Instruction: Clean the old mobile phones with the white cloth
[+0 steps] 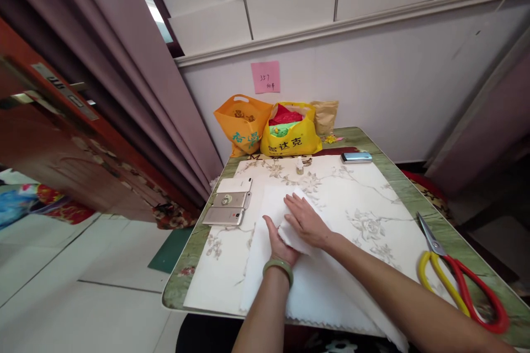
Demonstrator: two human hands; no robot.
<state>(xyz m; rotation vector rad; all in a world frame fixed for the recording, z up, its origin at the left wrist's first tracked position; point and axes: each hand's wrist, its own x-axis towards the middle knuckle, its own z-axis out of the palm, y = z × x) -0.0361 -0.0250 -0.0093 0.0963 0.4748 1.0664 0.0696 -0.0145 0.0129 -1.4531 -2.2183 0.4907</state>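
A white cloth (331, 298) with a zigzag lower edge lies over the flower-patterned table cover. My left hand (284, 245), with a green bangle at the wrist, is palm up and its thumb points away from the palm; a folded part of the cloth covers its fingers. My right hand (306, 220) rests flat on that folded part, fingers stretched out. Part of the cloth lies between the two hands. Left of them, three phones (223, 216) lie in a row. Beyond my hands stands a small clear bottle (300, 165).
Large scissors (441, 256) with yellow and red handles lie open at the right table edge. A blue case (356, 158) sits at the back right. Along the wall stand an orange bag (244, 124), a stuffed yellow bag (292, 143) and a brown paper bag (326, 116).
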